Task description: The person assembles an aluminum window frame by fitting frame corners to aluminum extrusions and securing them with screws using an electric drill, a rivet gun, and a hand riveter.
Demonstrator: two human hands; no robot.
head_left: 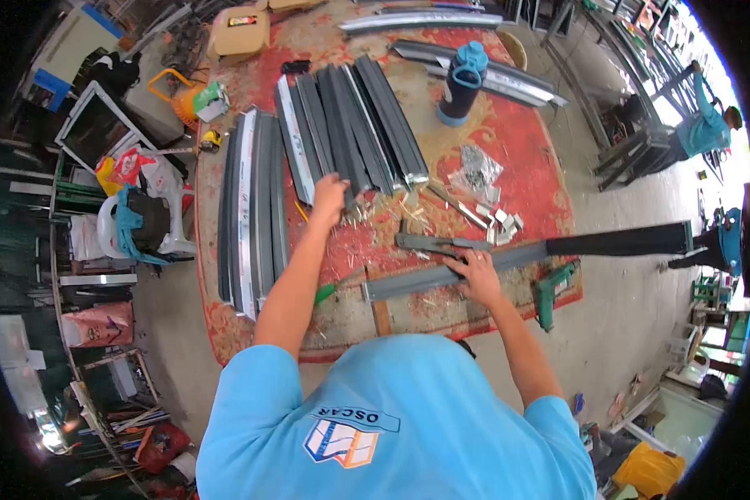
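Note:
My left hand (329,200) reaches to the near ends of several dark grey metal profiles (342,125) lying side by side. Its fingers are curled together beside small offcuts, and what they pinch, if anything, is too small to make out. My right hand (477,273) grips a long grey metal profile (417,280) that lies across the near side of the table. Just beyond that hand, a short dark bar-shaped piece (429,242) rests against the long profile. A green-handled tool (325,292) lies left of the profile's end, and a green glue gun (548,296) is at the right.
More profiles (246,208) are stacked on the left of the red-covered table (525,200). A dark bottle with a blue lid (461,87) stands at the back. Small metal blocks (500,225) and a plastic bag (477,169) lie right of centre. Another person (704,133) is at far right.

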